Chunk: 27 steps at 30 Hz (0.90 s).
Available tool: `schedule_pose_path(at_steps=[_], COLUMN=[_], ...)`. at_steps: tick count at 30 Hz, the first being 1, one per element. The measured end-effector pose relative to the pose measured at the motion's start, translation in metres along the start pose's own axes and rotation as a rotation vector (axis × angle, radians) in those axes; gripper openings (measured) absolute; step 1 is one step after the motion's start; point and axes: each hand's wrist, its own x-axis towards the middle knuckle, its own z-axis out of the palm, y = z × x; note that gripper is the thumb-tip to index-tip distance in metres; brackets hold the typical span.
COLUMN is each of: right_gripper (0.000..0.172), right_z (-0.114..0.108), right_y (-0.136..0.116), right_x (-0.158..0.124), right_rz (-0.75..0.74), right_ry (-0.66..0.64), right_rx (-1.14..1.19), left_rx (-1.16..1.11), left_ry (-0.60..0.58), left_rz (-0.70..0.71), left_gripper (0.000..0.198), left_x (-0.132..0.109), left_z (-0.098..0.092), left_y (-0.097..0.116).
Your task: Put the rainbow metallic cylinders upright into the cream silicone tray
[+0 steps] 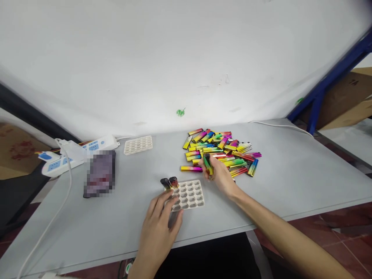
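Only two lighters (170,183) standing in the tray (188,195) at lower centre, most slots empty, left hand (159,224) flat on tray edge, right hand (219,176) gripping one lighter (207,164) beside the pile (222,151).

- A grey table (290,174) fills the lower middle of the view, its near edge running across the bottom.
- Right behind the table rises a plain white wall (174,58), evenly lit, with a small green mark (180,112) just above the table's far edge.
- To the right of the table stands a blue metal frame (328,83), with brown cardboard (348,97) behind it.
- Below the table's right corner, reddish-brown floor tiles (343,232) show.
- To the left of the table lies more brown cardboard (17,149), beside a dark slanting band (31,116).
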Motion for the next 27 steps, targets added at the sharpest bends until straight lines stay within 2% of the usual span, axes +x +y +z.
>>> schedule_pose_path(at_steps=[5, 13, 20, 27], right_gripper=[0.028, 0.033, 0.037, 0.035], right_z=[0.001, 0.007, 0.013, 0.012], right_y=[-0.003, 0.004, 0.007, 0.013], right_x=[-0.003, -0.007, -0.009, -0.010], right_rz=[-0.175, -0.167, -0.317, -0.361], right_ry=[-0.054, -0.162, -0.105, -0.186], right_rx=[-0.319, -0.320, -0.490, -0.519], left_rx=[-0.032, -0.036, -0.031, -0.026], left_ry=[-0.022, -0.092, -0.107, -0.095], left_rz=[0.007, 0.084, 0.097, 0.091], left_gripper=[0.029, 0.029, 0.032, 0.031], left_x=[0.001, 0.001, 0.000, -0.001], left_z=[-0.002, -0.009, -0.009, -0.007], left_y=[0.000, 0.003, 0.002, 0.002])
